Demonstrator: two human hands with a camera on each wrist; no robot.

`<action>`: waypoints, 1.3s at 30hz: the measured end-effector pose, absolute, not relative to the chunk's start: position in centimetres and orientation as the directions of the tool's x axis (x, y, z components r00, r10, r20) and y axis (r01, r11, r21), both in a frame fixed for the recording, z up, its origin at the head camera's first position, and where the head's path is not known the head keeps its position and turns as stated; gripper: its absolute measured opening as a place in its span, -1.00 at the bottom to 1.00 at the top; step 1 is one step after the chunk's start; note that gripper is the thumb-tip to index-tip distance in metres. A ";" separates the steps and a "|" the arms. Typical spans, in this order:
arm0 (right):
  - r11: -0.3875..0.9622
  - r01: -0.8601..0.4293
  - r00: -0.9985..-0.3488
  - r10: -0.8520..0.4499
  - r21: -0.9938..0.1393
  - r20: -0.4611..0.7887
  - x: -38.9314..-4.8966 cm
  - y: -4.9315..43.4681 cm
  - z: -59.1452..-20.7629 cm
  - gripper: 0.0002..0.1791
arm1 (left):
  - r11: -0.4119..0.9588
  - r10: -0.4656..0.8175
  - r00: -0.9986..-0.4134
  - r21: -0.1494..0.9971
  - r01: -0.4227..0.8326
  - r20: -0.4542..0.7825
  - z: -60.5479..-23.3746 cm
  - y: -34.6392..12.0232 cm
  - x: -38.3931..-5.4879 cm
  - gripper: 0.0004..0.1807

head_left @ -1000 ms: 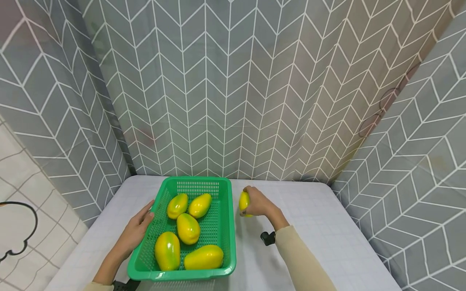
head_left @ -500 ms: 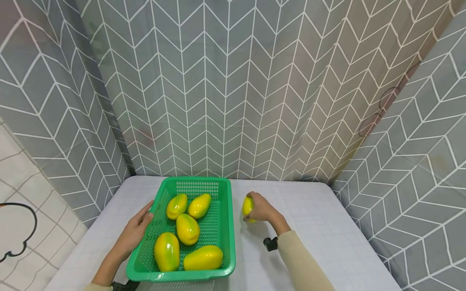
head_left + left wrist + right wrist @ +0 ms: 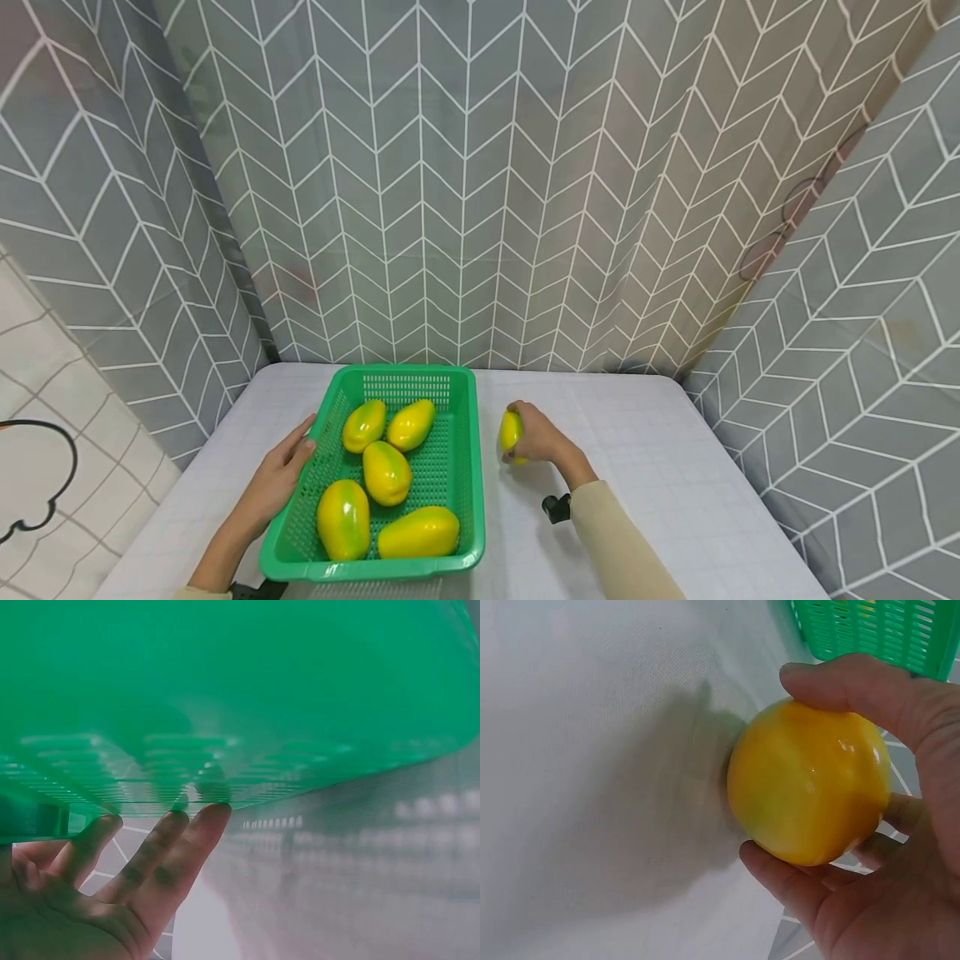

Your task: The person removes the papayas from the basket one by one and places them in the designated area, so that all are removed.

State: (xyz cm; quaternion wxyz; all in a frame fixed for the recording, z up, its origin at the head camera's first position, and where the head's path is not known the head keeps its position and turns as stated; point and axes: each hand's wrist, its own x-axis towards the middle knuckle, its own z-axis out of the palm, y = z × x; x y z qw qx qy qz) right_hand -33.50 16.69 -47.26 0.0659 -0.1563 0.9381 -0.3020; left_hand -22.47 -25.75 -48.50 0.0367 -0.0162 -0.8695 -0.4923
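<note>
A green plastic basket (image 3: 478,467) with slotted walls stands on the table, several glossy yellow-green mangoes (image 3: 387,473) lying in it. My left hand (image 3: 273,483) rests against the basket's left side. In the left wrist view its fingers (image 3: 184,859) are extended, with the tips at the slotted wall under the rim. To the right of the basket, my right hand (image 3: 543,437) grips one more mango (image 3: 510,429). The right wrist view has the thumb on one side of this mango (image 3: 806,784) and fingers on the other, close over the white cloth.
A white cloth covers the table (image 3: 637,483). Grey curtains (image 3: 465,208) with white zigzag lines hang behind it and at the sides. Small black devices (image 3: 557,508) sit at the wrists.
My right hand, with the mango in it, has shifted slightly right and toward me, away from the basket's edge. The left hand and the basket have barely moved.
</note>
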 end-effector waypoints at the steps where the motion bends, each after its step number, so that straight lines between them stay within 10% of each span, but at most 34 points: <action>1: 0.769 -0.258 -0.941 -0.337 -0.585 -0.028 -33.5 16.7 -47.3 -0.02 | 0.514 -0.006 -0.997 0.855 0.067 0.082 -48.5 -25.7 -22.5 -0.31; 39: 0.752 -0.344 -0.902 -0.431 -0.562 -0.024 -33.2 16.3 -45.5 0.06 | 0.503 0.005 -0.997 0.862 0.070 0.078 -48.8 -26.1 -22.6 -0.30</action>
